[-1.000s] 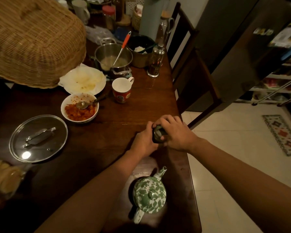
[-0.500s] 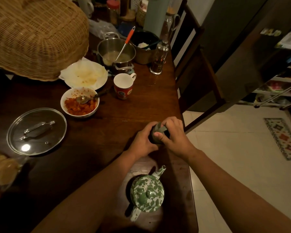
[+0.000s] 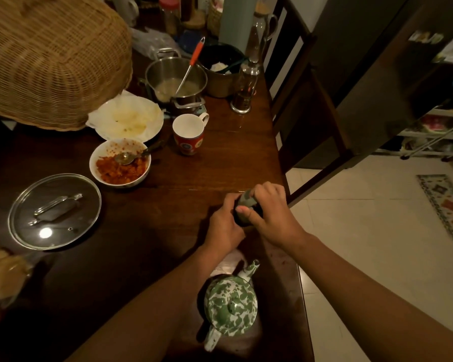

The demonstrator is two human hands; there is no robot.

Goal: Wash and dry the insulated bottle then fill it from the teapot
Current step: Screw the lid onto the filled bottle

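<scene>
A dark insulated bottle (image 3: 242, 214) stands near the right edge of the wooden table (image 3: 168, 205), mostly hidden by my hands. My left hand (image 3: 224, 226) grips its body from the left. My right hand (image 3: 270, 218) holds its grey-green cap (image 3: 245, 200) from above, fingers curled round it. A green-and-white mottled teapot (image 3: 230, 304) with its lid on sits nearer to me, its spout pointing toward the bottle.
A red mug (image 3: 189, 134), a bowl of red food with a spoon (image 3: 120, 163), a glass lid (image 3: 55, 211), a white plate (image 3: 127, 118), a steel pot (image 3: 177, 82) and a wicker cover (image 3: 53, 61) crowd the table. A dark chair (image 3: 314, 113) stands at the right.
My right hand has shifted on the bottle's top, so that more of the grey-green cap shows now. Both hands stay on the bottle. The view has tilted down a little.
</scene>
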